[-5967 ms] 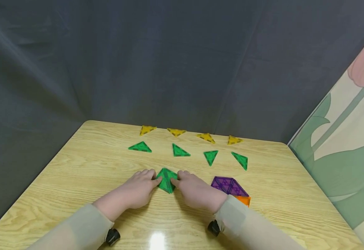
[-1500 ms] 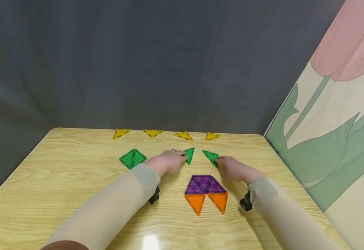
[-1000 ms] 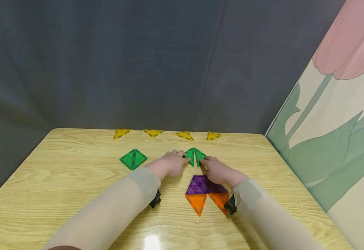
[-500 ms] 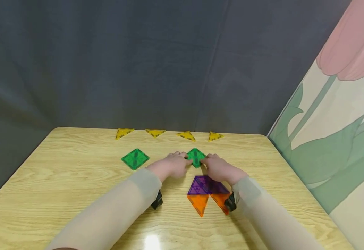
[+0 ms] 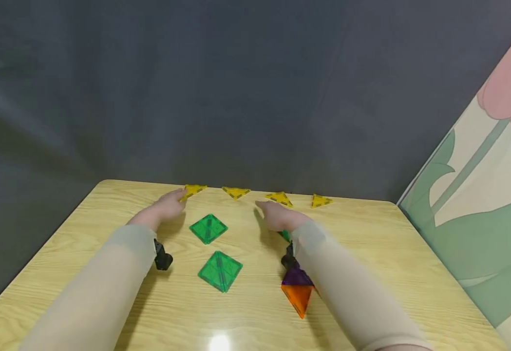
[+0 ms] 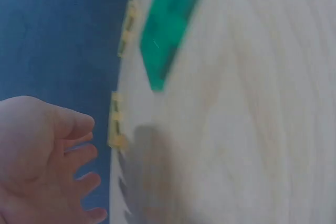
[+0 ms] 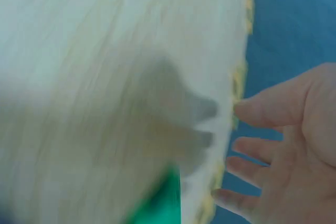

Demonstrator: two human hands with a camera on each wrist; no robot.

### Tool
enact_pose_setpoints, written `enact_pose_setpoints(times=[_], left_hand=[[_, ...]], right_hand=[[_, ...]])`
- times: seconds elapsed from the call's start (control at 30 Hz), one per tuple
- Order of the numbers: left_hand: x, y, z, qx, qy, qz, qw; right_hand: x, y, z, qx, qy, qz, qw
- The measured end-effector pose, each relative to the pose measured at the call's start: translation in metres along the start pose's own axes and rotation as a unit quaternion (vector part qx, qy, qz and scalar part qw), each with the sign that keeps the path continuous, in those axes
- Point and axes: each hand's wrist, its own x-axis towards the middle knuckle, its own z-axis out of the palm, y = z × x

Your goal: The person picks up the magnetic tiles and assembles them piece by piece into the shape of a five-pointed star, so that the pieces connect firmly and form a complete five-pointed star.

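Note:
My left hand (image 5: 169,204) reaches to the far left of the table, fingertips right at the leftmost yellow triangle tile (image 5: 194,189). In the left wrist view its fingers are apart with nothing between them, and a yellow tile (image 6: 115,124) shows beside them. Over the far middle, my right hand (image 5: 279,215) hovers empty, casting a shadow. Two other yellow triangles (image 5: 236,192), (image 5: 280,199) lie beyond it. A green diamond (image 5: 208,229) made of two triangles lies between the hands, with a second green diamond (image 5: 220,271) nearer. Another green piece (image 5: 284,235) is mostly hidden by the right wrist.
A purple tile (image 5: 296,276) and an orange triangle (image 5: 297,298) show beside the right sleeve, which hides their neighbours. One more yellow triangle (image 5: 321,201) lies at the far right. A dark curtain (image 5: 237,97) hangs behind the table's back edge.
Six seconds ago several green triangles lay separate; they were pushed into diamonds. Since half a second ago both hands left the right-hand diamond, the left going far left, the right further back.

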Motion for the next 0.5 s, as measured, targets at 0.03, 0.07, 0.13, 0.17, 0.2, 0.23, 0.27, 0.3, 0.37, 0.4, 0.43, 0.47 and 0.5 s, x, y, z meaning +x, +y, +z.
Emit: enact_pose_setpoints(times=[0.03, 0.07, 0.13, 0.17, 0.2, 0.23, 0.27, 0.3, 0.37, 0.4, 0.43, 0.47, 0.5], left_hand=[[0.001, -0.004, 0.002, -0.006, -0.003, -0.001, 1.0], [0.0, -0.004, 0.005, -0.003, -0.003, -0.003, 1.0], [0.003, -0.003, 0.012, 0.009, -0.004, 0.002, 0.9999], [0.004, -0.002, 0.015, 0.012, -0.005, 0.0, 0.9999], [0.005, 0.0, 0.018, 0.017, -0.004, -0.003, 0.9998], [0.006, 0.002, 0.02, 0.021, -0.006, -0.007, 0.9997], [0.006, 0.003, 0.023, 0.027, -0.008, -0.011, 0.9995], [0.007, 0.005, 0.025, 0.036, -0.009, -0.014, 0.9992], [0.009, 0.009, 0.028, 0.041, -0.008, -0.019, 0.9989], [0.01, 0.011, 0.029, 0.044, -0.005, -0.02, 0.9988], [0.011, 0.013, 0.03, 0.046, -0.004, -0.019, 0.9987], [0.012, 0.015, 0.031, 0.049, -0.003, -0.018, 0.9986], [0.013, 0.017, 0.031, 0.052, -0.004, -0.016, 0.9985]], right_hand=[[0.008, -0.006, 0.003, 0.002, 0.002, 0.003, 1.0], [0.016, -0.011, 0.005, 0.012, 0.005, 0.01, 0.9999], [0.027, -0.019, 0.008, 0.024, 0.015, 0.023, 0.9993], [0.032, -0.022, 0.01, 0.03, 0.021, 0.025, 0.999], [0.036, -0.024, 0.011, 0.037, 0.022, 0.025, 0.9987], [0.039, -0.025, 0.012, 0.041, 0.021, 0.024, 0.9987], [0.041, -0.026, 0.012, 0.045, 0.016, 0.025, 0.9985], [0.042, -0.026, 0.013, 0.043, 0.01, 0.027, 0.9987], [0.043, -0.023, 0.013, 0.027, 0.0, 0.032, 0.9991], [0.043, -0.022, 0.013, 0.021, -0.005, 0.037, 0.9991], [0.043, -0.02, 0.013, 0.014, -0.006, 0.041, 0.999], [0.042, -0.018, 0.012, 0.007, -0.005, 0.042, 0.9991], [0.042, -0.017, 0.012, -0.001, -0.005, 0.039, 0.9992]])
